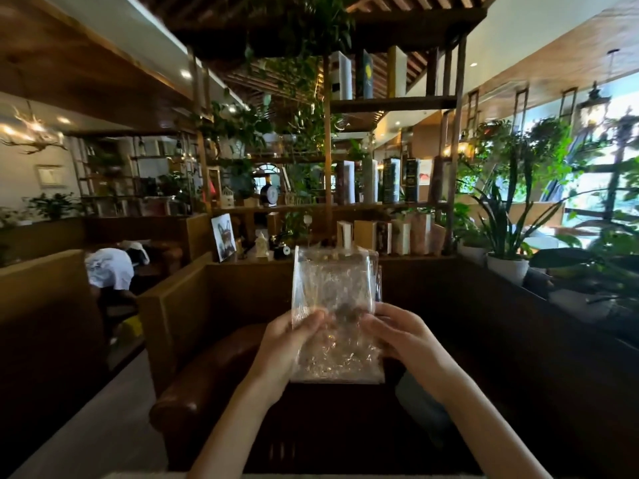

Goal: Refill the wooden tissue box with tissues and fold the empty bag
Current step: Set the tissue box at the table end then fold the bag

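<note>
An empty clear plastic bag (334, 281) is held upright in front of me, crinkled and flattened, with nothing visible inside. My left hand (289, 344) pinches its left edge about halfway up. My right hand (397, 335) grips the right edge at the same height, fingers curled behind the plastic. The wooden tissue box and the tissues are not in view.
A brown leather armchair (207, 382) stands below my hands. A dark wooden partition (242, 281) runs behind it, topped by a shelf of books (387, 236) and ornaments. Potted plants (506, 261) line the right side. A person in white (109, 267) bends over at the left.
</note>
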`<state>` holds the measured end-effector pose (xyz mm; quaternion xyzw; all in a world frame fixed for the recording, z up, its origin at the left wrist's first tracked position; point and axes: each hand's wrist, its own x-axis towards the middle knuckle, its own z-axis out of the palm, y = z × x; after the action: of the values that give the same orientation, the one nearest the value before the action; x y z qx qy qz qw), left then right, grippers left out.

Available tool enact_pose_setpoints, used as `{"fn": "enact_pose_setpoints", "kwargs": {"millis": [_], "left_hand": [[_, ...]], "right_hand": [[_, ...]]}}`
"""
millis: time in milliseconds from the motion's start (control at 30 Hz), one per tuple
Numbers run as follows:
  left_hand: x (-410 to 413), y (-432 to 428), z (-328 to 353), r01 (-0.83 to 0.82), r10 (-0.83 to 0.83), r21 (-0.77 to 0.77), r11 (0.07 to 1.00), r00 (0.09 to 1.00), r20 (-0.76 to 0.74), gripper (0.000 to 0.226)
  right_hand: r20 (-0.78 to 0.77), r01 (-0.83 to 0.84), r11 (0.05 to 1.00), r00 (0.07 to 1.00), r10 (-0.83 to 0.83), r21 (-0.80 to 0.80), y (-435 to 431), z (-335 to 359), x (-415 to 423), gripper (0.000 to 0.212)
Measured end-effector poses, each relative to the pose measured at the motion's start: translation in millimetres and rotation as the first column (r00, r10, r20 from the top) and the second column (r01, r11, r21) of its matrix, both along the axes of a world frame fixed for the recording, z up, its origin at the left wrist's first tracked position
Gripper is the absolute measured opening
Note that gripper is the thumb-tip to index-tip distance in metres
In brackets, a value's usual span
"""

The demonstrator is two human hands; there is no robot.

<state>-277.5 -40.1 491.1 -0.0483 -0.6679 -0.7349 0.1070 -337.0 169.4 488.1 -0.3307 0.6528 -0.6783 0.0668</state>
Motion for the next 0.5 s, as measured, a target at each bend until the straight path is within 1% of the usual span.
{"fn": "enact_pose_setpoints", "kwargs": {"millis": [67, 167, 233, 333, 400, 500], "left_hand": [[3.2, -5.3, 0.2, 0.037, -0.037, -0.021, 0.999, 0.999, -0.015, 0.040], [4.1, -18.2, -2.0, 0.119, -0.120, 0.072, 0.990, 0.993, 0.007, 0.043], [3.1, -25.1, -4.6, 0.094, -0.094, 0.021, 0.995, 0.996, 0.003, 0.039], [2.2, -24.1, -5.2, 0.089, -0.091, -0.092, 0.992, 0.996, -0.019, 0.036], [2.4, -22.3, -3.9, 0.085, -0.092, -0.122, 0.989, 0.995, -0.049, 0.035], [3.7, -23.2, -5.2, 0.073, -0.080, -0.114, 0.991, 0.995, -0.061, 0.028]], "right_hand": [[0.008, 0.058, 0.997, 0.998, -0.057, -0.053, -5.9, 3.1, 0.0, 0.021], [0.011, 0.098, 0.993, 0.995, -0.097, -0.073, -9.6, 4.8, 3.8, 0.020], [-0.009, 0.115, 0.991, 0.993, -0.116, -0.061, -12.4, 2.1, 6.3, 0.024], [-0.019, 0.130, 0.991, 0.991, -0.131, -0.016, -18.6, -2.2, 9.1, 0.038], [-0.032, 0.125, 0.992, 0.992, -0.124, 0.020, -21.9, -1.9, 12.1, 0.041], [-0.064, 0.062, 0.998, 0.996, -0.061, 0.012, -15.8, 0.9, 15.4, 0.022]]}}
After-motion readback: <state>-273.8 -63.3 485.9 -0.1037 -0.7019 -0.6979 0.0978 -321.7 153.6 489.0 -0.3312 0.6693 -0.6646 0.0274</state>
